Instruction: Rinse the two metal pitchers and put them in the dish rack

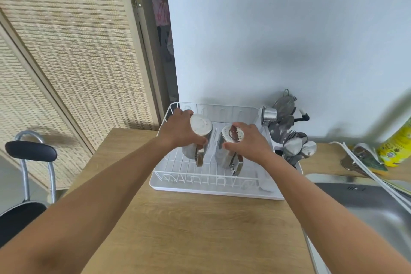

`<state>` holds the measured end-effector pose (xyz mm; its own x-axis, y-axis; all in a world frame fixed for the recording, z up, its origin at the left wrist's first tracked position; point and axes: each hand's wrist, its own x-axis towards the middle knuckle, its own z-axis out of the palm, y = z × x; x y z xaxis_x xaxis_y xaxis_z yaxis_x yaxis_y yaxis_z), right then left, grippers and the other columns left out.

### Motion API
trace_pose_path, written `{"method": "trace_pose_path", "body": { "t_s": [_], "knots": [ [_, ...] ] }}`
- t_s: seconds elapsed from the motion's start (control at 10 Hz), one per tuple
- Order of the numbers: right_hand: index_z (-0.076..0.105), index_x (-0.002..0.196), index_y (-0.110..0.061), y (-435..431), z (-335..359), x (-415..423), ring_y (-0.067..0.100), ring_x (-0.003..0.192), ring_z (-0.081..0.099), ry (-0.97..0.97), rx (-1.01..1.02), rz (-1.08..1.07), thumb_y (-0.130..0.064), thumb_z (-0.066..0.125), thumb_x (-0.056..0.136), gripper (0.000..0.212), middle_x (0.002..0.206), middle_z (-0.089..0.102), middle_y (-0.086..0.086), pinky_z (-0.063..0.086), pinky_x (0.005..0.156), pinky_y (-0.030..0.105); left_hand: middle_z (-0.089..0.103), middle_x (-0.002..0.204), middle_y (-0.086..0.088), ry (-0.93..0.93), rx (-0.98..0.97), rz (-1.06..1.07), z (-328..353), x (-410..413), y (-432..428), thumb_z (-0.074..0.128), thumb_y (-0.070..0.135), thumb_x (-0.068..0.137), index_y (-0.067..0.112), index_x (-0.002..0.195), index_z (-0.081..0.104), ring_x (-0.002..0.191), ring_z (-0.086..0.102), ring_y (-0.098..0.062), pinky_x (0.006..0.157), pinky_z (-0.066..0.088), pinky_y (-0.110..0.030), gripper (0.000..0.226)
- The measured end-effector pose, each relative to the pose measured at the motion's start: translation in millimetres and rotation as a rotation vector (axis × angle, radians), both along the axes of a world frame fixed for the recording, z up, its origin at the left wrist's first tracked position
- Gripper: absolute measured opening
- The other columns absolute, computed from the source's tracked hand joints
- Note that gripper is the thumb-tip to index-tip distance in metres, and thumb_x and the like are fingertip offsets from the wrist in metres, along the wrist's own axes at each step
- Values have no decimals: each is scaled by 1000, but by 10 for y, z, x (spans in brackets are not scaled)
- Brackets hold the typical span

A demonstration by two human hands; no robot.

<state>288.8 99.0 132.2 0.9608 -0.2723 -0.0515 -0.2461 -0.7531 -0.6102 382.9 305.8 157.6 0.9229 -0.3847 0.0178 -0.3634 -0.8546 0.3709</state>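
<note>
A pitcher in each hand

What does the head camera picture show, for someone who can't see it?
The left hand holds the left pitcher and the right hand the right pitcher, both bottom up in a white dish rack on a wooden counter. Spoons stand at its right.

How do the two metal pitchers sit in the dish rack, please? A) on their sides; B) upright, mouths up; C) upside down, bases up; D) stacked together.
C: the left pitcher in the left hand and the right pitcher in the right hand both show flat bases uppermost in the dish rack.
</note>
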Motion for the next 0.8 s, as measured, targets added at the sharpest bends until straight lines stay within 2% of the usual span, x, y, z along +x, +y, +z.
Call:
{"method": "trace_pose_path", "body": {
  "t_s": [0.3, 0.4, 0.6, 0.7, 0.8],
  "knots": [
    [41, 138, -38, -6, -75, -5, 23, 120, 53, 40, -28, 47, -53, 73, 71, 76, 133, 44, 1, 41, 106, 45, 39, 142, -4, 5, 64, 61, -351, -95, -5, 83, 61, 48, 21, 143, 36, 127, 49, -25, 92, 52, -45, 114],
    [40, 138, -39, 1, -72, -17, 20, 118, 52, 57, -43, 71, -48, 72, 73, 74, 133, 44, -1, 34, 109, 44, 38, 143, -5, 18, 64, 59, -375, -73, -7, 84, 61, 48, 20, 144, 34, 127, 49, -26, 93, 52, -44, 115],
    [35, 141, -39, 31, -107, -78, 20, 124, 49, 52, -62, 69, -49, 72, 74, 77, 136, 41, -2, 27, 108, 44, 34, 148, -7, 62, 47, 57, -342, -112, -1, 86, 59, 50, 20, 147, 28, 132, 45, -27, 98, 49, -47, 120],
    [35, 141, -36, 37, -115, -104, 20, 130, 44, 34, -42, 69, -52, 73, 72, 80, 139, 42, -2, 27, 108, 46, 28, 152, -9, 114, 27, 57, -360, -145, 29, 84, 61, 52, 22, 151, 20, 138, 37, -29, 104, 44, -48, 124],
    [32, 146, -33, 54, -65, -138, 22, 138, 38, 13, -84, 42, -58, 72, 74, 87, 150, 35, 1, 24, 111, 50, 29, 152, -7, 53, -65, 61, -331, -239, 86, 79, 62, 60, 25, 149, 28, 138, 36, -27, 105, 43, -47, 109]
  ]
}}
